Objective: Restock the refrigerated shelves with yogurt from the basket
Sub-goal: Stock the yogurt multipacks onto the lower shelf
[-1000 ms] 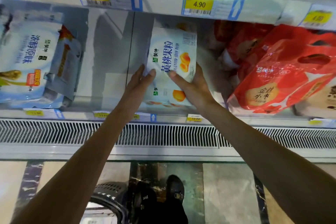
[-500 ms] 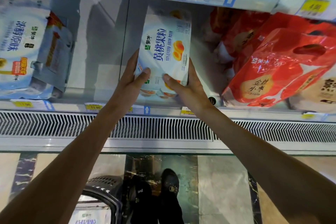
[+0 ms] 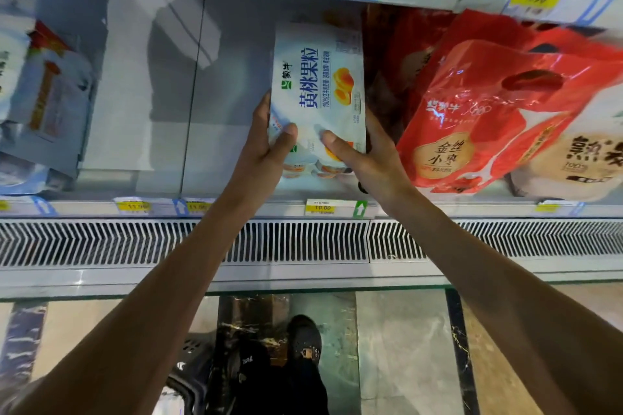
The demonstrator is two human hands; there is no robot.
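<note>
Yogurt pack (image 3: 317,84) (white, peach print) is upright in the mid bay of the fridge shelf (image 3: 236,207), its bottom near the shelf floor; can't tell if it's resting. Left grip (image 3: 269,152) curls round its lower-left edge and right grip (image 3: 365,158) round the lower-right, both w/ thumbs across the front. Red bag (image 3: 488,104) is just beside it on the right, blue-white packs (image 3: 43,94) well apart at left, basket (image 3: 188,377) down by the feet.

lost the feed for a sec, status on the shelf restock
Left hand and right hand grip white peach-print yogurt pack, upright in shelf bay. Red plastic bag close on its right.
</note>
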